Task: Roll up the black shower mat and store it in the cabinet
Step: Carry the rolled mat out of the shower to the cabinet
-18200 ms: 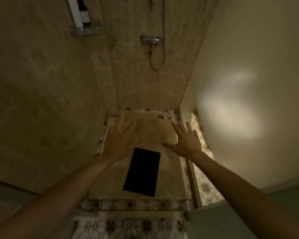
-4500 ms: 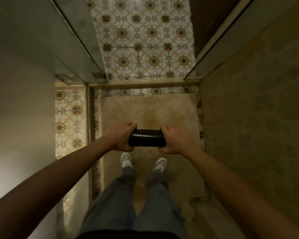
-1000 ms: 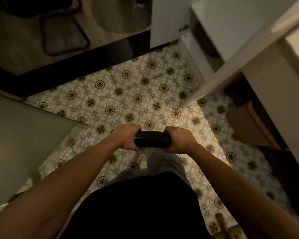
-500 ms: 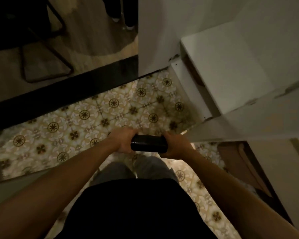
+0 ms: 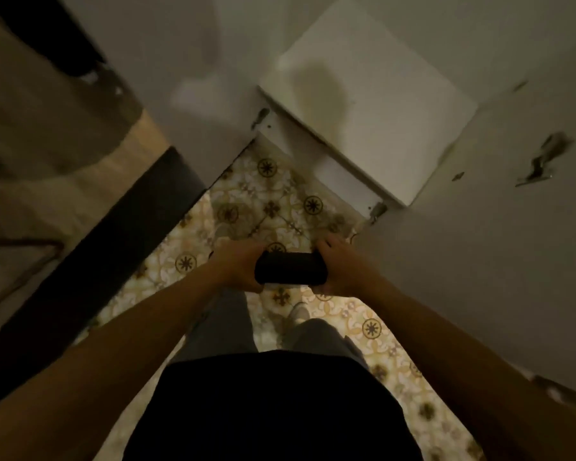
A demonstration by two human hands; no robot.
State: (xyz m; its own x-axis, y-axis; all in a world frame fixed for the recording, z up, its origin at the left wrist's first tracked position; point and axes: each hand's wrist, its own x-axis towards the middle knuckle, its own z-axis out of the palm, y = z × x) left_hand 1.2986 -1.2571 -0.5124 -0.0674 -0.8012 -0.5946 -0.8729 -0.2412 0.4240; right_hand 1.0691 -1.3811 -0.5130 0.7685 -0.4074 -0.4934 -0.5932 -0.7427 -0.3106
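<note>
Rolled mat (image 5: 290, 268) between both hands (image 5: 243, 266)

Single head-worn view, looking steeply down, close over forearms, tiled floor (image 5: 273, 207)

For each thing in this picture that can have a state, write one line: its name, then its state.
black shower mat: rolled into a tube, held level above the floor.
left hand: closed on the mat's left end.
right hand: closed on the mat's right end.
white cabinet door: appears swung open.
</note>
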